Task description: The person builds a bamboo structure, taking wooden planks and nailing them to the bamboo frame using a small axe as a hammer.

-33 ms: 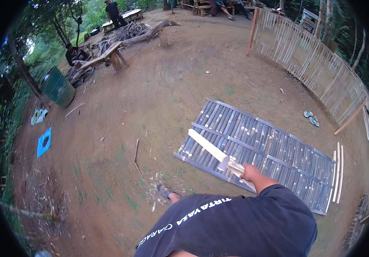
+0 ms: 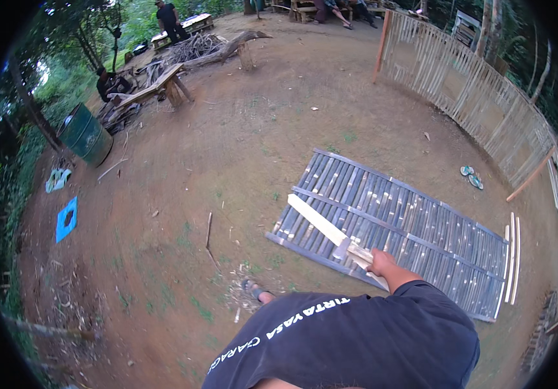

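My right hand (image 2: 383,262) reaches out from the dark short sleeve and is closed around the wooden handle of a hatchet (image 2: 341,249); its grey metal head points away from the fingers. A long pale wooden slat (image 2: 318,218) runs beneath the hatchet and past the hand, slanting over a panel of dark bamboo poles (image 2: 402,201) that lies flat on the ground. Crosswise strips span the panel. How the slat meets the hand is partly hidden. My left hand is out of sight. One sandalled foot (image 2: 255,290) shows beside my shirt.
Loose pale strips (image 2: 512,259) lie along the panel's right end. Sandals (image 2: 471,177) rest near a bamboo fence (image 2: 467,91). To the left are a green drum (image 2: 86,136), a blue sheet (image 2: 66,220) and a wooden bench (image 2: 152,89); people are farther back. Wood chips (image 2: 243,305) litter the ground by my foot.
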Demonstrator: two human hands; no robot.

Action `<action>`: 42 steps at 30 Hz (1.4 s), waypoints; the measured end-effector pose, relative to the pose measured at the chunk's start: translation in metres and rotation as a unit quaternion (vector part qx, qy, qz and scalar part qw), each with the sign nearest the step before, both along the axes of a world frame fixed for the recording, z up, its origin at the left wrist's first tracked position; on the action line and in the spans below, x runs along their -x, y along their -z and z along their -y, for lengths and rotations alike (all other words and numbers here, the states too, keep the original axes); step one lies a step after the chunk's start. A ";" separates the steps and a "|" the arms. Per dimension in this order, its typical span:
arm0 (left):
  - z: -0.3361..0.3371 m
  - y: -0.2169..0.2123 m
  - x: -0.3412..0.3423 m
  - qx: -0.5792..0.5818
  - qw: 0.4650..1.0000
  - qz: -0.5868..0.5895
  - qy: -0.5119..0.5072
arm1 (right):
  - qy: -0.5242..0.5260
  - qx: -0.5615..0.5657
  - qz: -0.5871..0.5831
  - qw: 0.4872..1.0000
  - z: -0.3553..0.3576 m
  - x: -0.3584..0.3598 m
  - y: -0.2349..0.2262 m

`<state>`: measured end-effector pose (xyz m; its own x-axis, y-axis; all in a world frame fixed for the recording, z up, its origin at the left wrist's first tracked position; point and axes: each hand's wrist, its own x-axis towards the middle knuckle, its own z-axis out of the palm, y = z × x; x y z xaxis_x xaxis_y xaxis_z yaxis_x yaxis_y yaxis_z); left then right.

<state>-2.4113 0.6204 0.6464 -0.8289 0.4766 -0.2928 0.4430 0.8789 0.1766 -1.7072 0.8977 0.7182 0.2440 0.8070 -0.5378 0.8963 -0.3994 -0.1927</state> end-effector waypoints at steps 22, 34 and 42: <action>-0.926 -0.089 0.256 -0.243 0.935 -0.095 0.242 | 0.251 0.103 -0.002 0.962 -0.367 0.249 0.059; -1.312 -0.048 0.093 -0.141 0.855 0.096 0.490 | 0.442 -0.002 -0.091 0.893 -0.558 0.359 0.031; -1.498 -0.036 -0.054 -0.046 0.690 0.142 0.708 | 0.612 0.057 -0.059 0.787 -0.569 0.516 0.059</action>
<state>-2.3573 2.1184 0.6825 0.5721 0.7772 -0.2620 0.7822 -0.4208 0.4595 -2.2228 1.4664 0.6594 0.7429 -0.0487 -0.6676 -0.1945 -0.9700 -0.1457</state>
